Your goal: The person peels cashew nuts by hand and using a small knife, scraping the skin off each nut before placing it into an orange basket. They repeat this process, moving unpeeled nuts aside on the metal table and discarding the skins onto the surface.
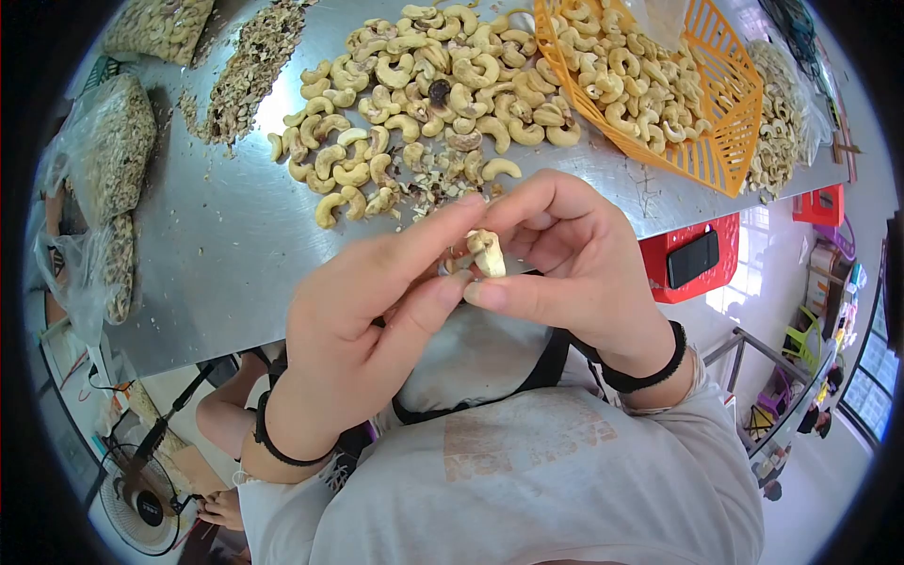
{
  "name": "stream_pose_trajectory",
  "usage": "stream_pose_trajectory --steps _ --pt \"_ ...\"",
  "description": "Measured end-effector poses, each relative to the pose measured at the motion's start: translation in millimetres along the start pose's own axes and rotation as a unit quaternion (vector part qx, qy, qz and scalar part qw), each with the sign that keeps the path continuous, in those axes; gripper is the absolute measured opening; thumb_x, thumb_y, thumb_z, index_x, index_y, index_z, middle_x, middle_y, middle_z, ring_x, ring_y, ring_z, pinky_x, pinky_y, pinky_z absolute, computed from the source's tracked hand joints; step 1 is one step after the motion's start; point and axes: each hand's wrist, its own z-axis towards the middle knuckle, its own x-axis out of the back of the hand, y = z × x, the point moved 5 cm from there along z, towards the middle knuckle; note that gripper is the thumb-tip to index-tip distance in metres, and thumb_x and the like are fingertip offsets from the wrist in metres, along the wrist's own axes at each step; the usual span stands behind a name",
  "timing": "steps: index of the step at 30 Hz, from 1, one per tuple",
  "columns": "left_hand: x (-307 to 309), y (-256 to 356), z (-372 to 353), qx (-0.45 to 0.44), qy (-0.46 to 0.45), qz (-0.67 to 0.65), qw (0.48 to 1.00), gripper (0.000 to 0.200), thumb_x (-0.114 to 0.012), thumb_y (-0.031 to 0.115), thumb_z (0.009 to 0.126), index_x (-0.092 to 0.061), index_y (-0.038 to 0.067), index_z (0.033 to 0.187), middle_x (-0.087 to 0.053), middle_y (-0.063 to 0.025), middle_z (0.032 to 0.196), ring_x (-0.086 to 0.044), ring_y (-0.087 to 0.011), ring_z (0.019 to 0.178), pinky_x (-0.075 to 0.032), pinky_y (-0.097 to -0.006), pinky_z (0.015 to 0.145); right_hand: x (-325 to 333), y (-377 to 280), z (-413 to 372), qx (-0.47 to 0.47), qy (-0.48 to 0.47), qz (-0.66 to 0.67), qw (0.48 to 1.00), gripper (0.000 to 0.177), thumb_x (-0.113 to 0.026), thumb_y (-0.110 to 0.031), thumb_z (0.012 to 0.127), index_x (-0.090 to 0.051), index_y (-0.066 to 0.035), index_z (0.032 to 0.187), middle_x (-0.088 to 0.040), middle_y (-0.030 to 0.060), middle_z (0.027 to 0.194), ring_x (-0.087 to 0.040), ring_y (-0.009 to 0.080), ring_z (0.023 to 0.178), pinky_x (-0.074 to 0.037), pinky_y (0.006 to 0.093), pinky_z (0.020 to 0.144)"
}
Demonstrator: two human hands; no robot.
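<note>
In the head view, the left hand and the right hand met at the centre of the frame, both pinching one nut between thumbs and fingers. The nut was held over the near edge of the metal table. Just beyond the fingers lay crumbs, and behind them a loose pile of nuts spread across the upper middle, one of them dark. An orange basket at the upper right held more nuts. Bags stood at the left and upper left, near a strip of debris. A phone lay on a red stool at the right.
</note>
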Motion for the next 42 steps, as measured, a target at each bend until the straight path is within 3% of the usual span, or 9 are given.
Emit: stream_pose_trajectory --steps 2,14,18,20,23,26,30,35,42 --pt "-1 4 2 -0.051 -0.024 0.018 0.998 0.036 -0.053 0.001 0.073 -0.051 0.005 0.109 -0.059 -0.0092 0.083 -0.055 -0.0164 0.065 -0.042 -0.0223 0.060 1 -1 0 -0.003 -0.012 -0.028 1.000 0.026 -0.067 -0.002 0.066 -0.050 -0.002 0.085 -0.051 0.0016 0.081 -0.051 0.0091 0.075 -0.042 0.0232 0.070" --pt "5 5 -1 -0.014 -0.135 0.086 0.987 0.039 -0.056 -0.003 0.067 -0.053 0.002 0.106 -0.058 -0.0074 0.075 -0.053 -0.0149 0.061 -0.040 -0.0224 0.056 0 -12 -2 -0.011 -0.066 -0.128 0.990 0.024 -0.067 -0.002 0.064 -0.051 -0.003 0.081 -0.051 0.0014 0.078 -0.049 0.0085 0.072 -0.042 0.0214 0.067" --pt "2 8 1 -0.070 -0.106 0.084 0.988 0.037 -0.057 -0.003 0.066 -0.055 0.003 0.103 -0.058 -0.0086 0.073 -0.053 -0.0167 0.059 -0.039 -0.0230 0.055 -1 -13 -1 0.005 -0.063 -0.153 0.986 0.023 -0.068 -0.002 0.063 -0.051 -0.003 0.080 -0.051 0.0014 0.077 -0.049 0.0084 0.071 -0.041 0.0208 0.065" --pt "2 11 1 -0.142 -0.067 0.119 0.980 0.037 -0.058 -0.001 0.066 -0.056 0.007 0.103 -0.058 -0.0086 0.072 -0.052 -0.0205 0.054 -0.040 -0.0263 0.047 -1 -16 -1 0.036 -0.065 -0.204 0.976 0.024 -0.068 -0.002 0.062 -0.052 -0.003 0.080 -0.051 0.0012 0.076 -0.049 0.0086 0.069 -0.041 0.0205 0.063" --pt "4 14 0 -0.167 -0.047 0.178 0.969 0.035 -0.058 -0.002 0.066 -0.057 0.006 0.101 -0.058 -0.0086 0.073 -0.053 -0.0212 0.057 -0.040 -0.0262 0.048 -2 -16 -1 0.048 -0.059 -0.209 0.975 0.024 -0.067 -0.002 0.062 -0.052 -0.003 0.080 -0.051 0.0015 0.076 -0.049 0.0089 0.069 -0.040 0.0204 0.062" --pt "5 11 2 -0.109 -0.027 0.077 0.991 0.033 -0.057 -0.003 0.068 -0.058 0.006 0.100 -0.058 -0.0084 0.071 -0.053 -0.0214 0.057 -0.040 -0.0255 0.048 -3 -16 -2 0.058 -0.043 -0.176 0.982 0.024 -0.067 -0.002 0.062 -0.052 -0.003 0.081 -0.051 0.0018 0.076 -0.049 0.0089 0.069 -0.040 0.0206 0.063" --pt "5 12 2 -0.130 -0.018 0.069 0.989 0.032 -0.056 0.000 0.069 -0.057 0.006 0.101 -0.057 -0.0082 0.070 -0.053 -0.0202 0.056 -0.040 -0.0248 0.049 -2 -16 -1 0.060 -0.041 -0.186 0.980 0.024 -0.066 -0.001 0.063 -0.051 -0.003 0.082 -0.050 0.0020 0.076 -0.048 0.0091 0.070 -0.040 0.0207 0.064" --pt "4 10 0 -0.057 -0.066 0.081 0.993 0.037 -0.058 0.003 0.069 -0.054 0.007 0.105 -0.057 -0.0088 0.069 -0.054 -0.0195 0.056 -0.041 -0.0250 0.050 -1 -13 1 0.024 -0.062 -0.124 0.990 0.026 -0.066 -0.002 0.065 -0.050 -0.003 0.086 -0.051 0.0007 0.079 -0.048 0.0088 0.072 -0.040 0.0213 0.068" --pt "3 10 0 -0.102 -0.062 0.081 0.989 0.036 -0.058 0.001 0.068 -0.056 0.007 0.103 -0.059 -0.0071 0.072 -0.054 -0.0194 0.056 -0.041 -0.0252 0.050 -2 -12 1 -0.003 -0.066 -0.092 0.994 0.026 -0.067 -0.001 0.065 -0.050 -0.003 0.085 -0.051 0.0010 0.080 -0.048 0.0084 0.073 -0.040 0.0214 0.068"
